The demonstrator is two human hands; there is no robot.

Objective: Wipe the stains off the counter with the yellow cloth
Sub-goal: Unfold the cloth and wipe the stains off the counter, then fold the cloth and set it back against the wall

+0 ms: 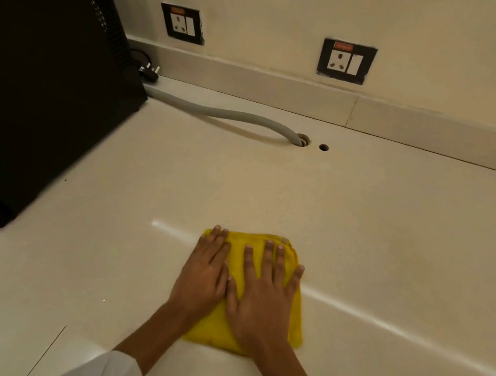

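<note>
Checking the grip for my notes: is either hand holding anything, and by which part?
Nothing is gripped. The left hand and right hand lie flat on the yellow cloth, pressing its top.

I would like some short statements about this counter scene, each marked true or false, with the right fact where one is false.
1. Both hands lie flat on the yellow cloth. True: the left hand and the right hand press on it side by side.
2. The cloth hangs from the wall sockets. False: it lies on the counter, near its front.
3. A grey hose runs into a hole in the counter. True.
4. The two wall sockets both have plugs in them. False: both are free; a black plug lies by the dark appliance.
5. The left arm is bare to the shoulder. False: a white sleeve covers it.
</note>
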